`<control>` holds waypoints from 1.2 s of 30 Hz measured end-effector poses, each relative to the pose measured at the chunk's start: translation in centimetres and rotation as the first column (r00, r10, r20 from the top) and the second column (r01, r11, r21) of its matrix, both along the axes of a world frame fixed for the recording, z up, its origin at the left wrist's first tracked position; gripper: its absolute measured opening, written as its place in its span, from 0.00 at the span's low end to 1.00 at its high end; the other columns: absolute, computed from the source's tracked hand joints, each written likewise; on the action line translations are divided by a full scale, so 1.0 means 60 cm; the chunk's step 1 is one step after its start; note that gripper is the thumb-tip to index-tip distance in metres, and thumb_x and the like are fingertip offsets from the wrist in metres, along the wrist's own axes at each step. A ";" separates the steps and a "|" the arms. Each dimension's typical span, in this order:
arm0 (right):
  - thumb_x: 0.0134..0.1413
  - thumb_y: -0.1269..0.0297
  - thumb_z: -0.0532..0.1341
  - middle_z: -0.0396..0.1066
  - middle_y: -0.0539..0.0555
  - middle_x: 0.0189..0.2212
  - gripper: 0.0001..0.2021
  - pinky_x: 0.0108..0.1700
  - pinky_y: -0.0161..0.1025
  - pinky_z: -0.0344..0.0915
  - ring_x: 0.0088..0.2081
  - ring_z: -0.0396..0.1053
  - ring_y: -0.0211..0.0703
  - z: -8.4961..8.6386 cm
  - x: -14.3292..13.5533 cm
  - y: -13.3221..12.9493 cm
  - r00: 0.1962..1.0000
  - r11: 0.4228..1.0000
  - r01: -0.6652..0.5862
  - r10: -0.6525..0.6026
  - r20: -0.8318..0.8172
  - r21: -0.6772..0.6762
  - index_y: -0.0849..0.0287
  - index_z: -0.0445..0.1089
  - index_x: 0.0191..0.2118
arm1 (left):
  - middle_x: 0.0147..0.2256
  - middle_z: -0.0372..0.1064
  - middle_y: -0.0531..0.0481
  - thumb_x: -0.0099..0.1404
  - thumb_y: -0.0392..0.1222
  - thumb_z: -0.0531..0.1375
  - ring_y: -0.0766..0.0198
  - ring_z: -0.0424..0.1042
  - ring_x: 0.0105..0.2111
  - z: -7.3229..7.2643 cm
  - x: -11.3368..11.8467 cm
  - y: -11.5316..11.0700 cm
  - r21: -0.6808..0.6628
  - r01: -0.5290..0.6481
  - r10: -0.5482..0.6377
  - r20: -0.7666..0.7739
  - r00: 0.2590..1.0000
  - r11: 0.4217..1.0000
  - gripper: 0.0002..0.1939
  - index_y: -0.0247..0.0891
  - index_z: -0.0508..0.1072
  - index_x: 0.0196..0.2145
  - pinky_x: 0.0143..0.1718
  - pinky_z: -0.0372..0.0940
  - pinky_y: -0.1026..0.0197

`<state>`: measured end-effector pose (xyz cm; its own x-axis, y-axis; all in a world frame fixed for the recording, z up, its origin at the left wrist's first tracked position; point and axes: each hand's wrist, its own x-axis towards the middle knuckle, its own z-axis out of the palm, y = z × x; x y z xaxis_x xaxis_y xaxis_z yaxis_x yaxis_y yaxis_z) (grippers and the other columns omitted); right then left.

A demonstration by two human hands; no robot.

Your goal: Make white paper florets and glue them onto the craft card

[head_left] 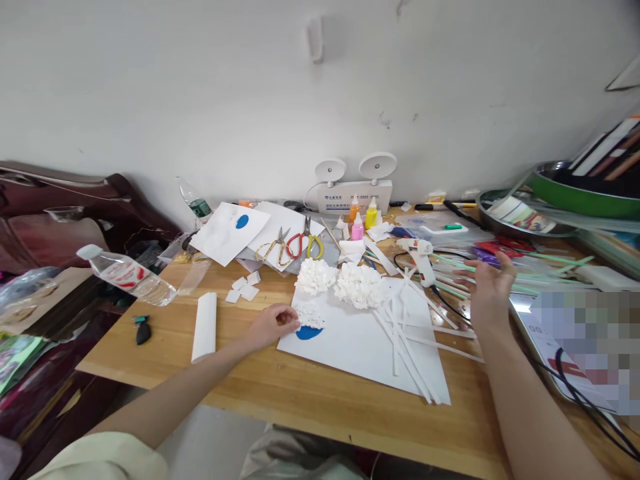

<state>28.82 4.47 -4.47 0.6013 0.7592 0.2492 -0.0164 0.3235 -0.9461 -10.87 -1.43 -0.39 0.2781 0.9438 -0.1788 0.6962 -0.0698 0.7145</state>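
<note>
My left hand (275, 327) pinches the left edge of a small white ruffled paper piece (311, 315) lying over a blue disc (309, 333) on a white sheet (340, 357). Two fuller white paper flowers, one on the left (316, 275) and a larger one (361, 285), sit at the sheet's top edge. White paper strips (395, 340) cross its right part. My right hand (490, 287) is raised to the right of the glue gun (420, 259), fingers apart and holding nothing.
Scissors (273, 248), red-handled scissors (299, 245) and yellow-handled pliers (314, 245) lie behind the flowers. Paint bottles (371, 215) stand further back. A water bottle (133, 277) and a white paper roll (205, 327) are at left. A tablet (565, 353) and cables are at right.
</note>
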 end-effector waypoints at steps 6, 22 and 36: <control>0.38 0.49 0.60 0.62 0.48 0.32 0.29 0.26 0.38 0.60 0.23 0.64 0.36 0.000 0.000 -0.002 1.000 1.000 -0.010 0.010 0.001 -0.006 0.53 0.51 0.47 | 0.29 0.68 0.50 0.54 0.50 0.57 0.64 0.66 0.29 0.006 -0.002 -0.002 -0.032 0.013 -0.013 0.004 1.000 0.999 0.14 0.37 0.71 0.31 0.31 0.61 0.63; 0.41 0.50 0.59 0.63 0.49 0.34 0.29 0.28 0.39 0.63 0.25 0.66 0.36 -0.012 0.001 0.000 1.000 0.999 -0.015 0.016 0.017 -0.042 0.51 0.51 0.49 | 0.29 0.67 0.49 0.53 0.48 0.58 0.64 0.65 0.29 -0.009 0.005 -0.004 0.044 -0.039 0.039 0.004 0.999 0.998 0.13 0.35 0.70 0.30 0.31 0.61 0.62; 0.41 0.53 0.59 0.65 0.47 0.32 0.24 0.28 0.45 0.65 0.23 0.66 0.39 -0.011 -0.011 -0.007 0.998 0.999 0.015 -0.012 0.059 -0.044 0.49 0.54 0.46 | 0.32 0.68 0.48 0.55 0.46 0.58 0.63 0.66 0.34 -0.037 -0.011 -0.021 0.184 -0.027 0.018 0.053 0.998 0.983 0.10 0.38 0.70 0.33 0.38 0.63 0.59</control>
